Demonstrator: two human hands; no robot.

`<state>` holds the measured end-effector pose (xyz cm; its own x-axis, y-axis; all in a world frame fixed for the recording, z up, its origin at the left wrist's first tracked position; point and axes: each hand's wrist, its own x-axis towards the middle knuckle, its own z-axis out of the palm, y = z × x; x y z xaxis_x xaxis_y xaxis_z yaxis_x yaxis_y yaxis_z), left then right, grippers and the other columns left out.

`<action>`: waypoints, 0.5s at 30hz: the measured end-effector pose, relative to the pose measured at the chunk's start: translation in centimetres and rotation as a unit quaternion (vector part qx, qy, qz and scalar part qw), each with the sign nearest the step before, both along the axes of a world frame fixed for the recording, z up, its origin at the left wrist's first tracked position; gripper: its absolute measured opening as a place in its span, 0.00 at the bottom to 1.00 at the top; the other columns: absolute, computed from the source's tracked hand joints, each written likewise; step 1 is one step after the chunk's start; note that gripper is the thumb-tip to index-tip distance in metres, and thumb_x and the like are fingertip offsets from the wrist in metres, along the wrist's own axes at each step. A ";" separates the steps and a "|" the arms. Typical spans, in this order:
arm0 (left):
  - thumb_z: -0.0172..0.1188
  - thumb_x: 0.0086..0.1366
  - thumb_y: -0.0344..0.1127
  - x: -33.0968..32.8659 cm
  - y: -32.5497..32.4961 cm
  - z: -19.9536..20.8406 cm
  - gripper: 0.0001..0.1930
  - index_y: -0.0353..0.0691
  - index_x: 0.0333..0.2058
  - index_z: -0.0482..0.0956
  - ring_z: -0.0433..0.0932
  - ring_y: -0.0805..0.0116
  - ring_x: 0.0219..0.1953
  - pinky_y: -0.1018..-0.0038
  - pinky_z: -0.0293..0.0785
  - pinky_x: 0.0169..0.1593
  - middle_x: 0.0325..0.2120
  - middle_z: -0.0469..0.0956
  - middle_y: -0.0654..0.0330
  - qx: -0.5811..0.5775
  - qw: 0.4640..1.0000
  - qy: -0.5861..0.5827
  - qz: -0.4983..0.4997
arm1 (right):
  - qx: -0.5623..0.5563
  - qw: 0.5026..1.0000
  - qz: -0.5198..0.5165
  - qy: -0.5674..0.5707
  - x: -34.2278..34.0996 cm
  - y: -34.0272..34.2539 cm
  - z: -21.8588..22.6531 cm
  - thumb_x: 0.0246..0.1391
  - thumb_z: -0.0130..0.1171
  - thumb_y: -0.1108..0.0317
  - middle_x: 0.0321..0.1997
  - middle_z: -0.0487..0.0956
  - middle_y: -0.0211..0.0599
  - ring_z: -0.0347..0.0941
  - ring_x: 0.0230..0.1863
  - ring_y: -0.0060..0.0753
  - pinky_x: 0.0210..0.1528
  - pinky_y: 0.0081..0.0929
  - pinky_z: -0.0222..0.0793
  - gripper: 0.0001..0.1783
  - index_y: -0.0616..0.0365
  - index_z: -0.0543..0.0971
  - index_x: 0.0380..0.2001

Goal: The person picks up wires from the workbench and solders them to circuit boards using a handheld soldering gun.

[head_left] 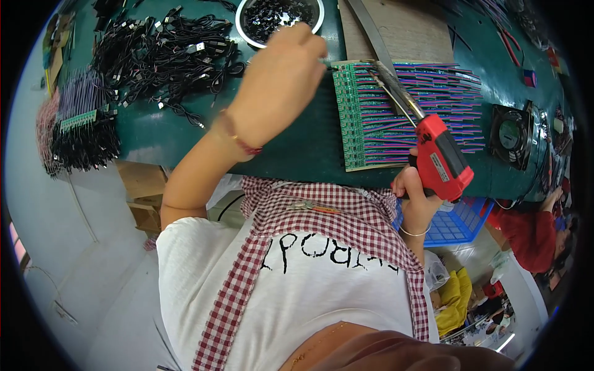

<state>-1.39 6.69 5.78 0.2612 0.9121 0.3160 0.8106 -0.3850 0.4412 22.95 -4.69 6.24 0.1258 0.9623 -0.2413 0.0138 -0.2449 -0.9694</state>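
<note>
My right hand [416, 188] is wrapped round the handle of a red and black soldering gun [440, 154]. Its metal barrel slants up and left over a panel of green circuit boards [349, 117], the tip near the panel's upper end. Rows of purple, blue and pink wires [427, 117] run rightward from the boards. Between the panel and a white-rimmed bowl [242, 32] of small black parts is my left hand [281, 71]. Its fingers are curled and mostly hidden behind the knuckles; a small dark piece shows close to them at the panel's edge.
A heap of black cables [170, 55] covers the table's left part. Bundled wired boards [83, 133] hang over the left edge. A fan [512, 136] sits at right, above a blue crate [455, 222]. Beyond it is another person's red sleeve [529, 238].
</note>
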 end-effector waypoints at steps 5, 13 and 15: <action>0.63 0.50 0.29 -2.2 -2.7 1.0 0.07 0.39 0.27 0.75 0.72 0.61 0.32 0.68 0.71 0.33 0.26 0.71 0.59 -0.012 1.000 -0.022 0.005 | 0.025 0.999 -0.022 0.037 0.4 0.0 0.6 0.53 0.51 0.76 0.15 0.66 0.33 0.59 0.13 0.21 0.18 0.20 0.57 0.17 0.69 0.66 0.47; 0.59 0.51 0.34 -2.8 -4.0 -3.0 0.08 0.42 0.30 0.72 0.68 0.68 0.42 0.67 0.61 0.48 0.33 0.70 0.64 -0.012 0.983 0.185 -0.018 | 0.073 0.994 0.009 0.087 0.4 0.4 1.4 0.54 0.50 0.74 0.16 0.65 0.33 0.58 0.14 0.20 0.17 0.19 0.57 0.17 0.68 0.65 0.47; 0.56 0.53 0.32 -3.0 -3.9 -2.8 0.07 0.41 0.31 0.71 0.68 0.68 0.43 0.68 0.62 0.49 0.37 0.70 0.63 0.006 0.979 0.200 -0.048 | 0.069 0.993 0.009 0.090 0.0 0.4 1.5 0.54 0.50 0.74 0.16 0.65 0.33 0.58 0.13 0.20 0.17 0.19 0.57 0.17 0.68 0.65 0.47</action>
<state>-4.36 2.78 3.03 0.4501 0.8742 0.1821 0.8776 -0.4707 0.0903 22.93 -4.32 7.71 0.0749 0.9896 -0.1231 -0.1598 -0.1100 -0.9810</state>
